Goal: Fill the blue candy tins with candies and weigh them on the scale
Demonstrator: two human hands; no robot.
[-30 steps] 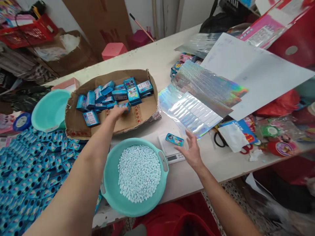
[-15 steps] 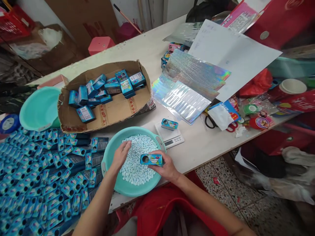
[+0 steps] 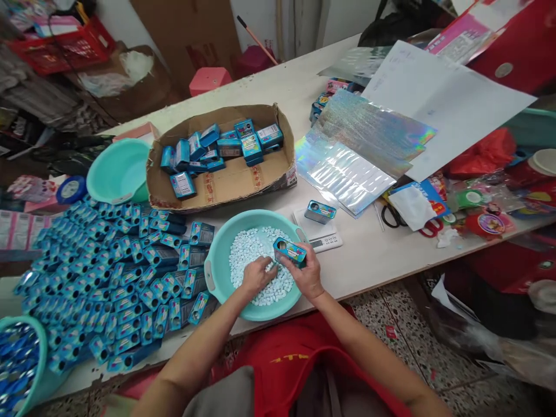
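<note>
Crowding wht tbl (image 3: 365,260) at L are blue boxes (image 3: 129,313), speckled flr (image 3: 408,315) below.

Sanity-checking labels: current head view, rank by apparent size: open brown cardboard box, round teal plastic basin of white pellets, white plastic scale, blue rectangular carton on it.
Cardboard box
Basin of pellets
White scale
Blue carton

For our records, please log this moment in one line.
left hand: among pale pellets; right hand: holds blue box; scale: bears another box
</note>
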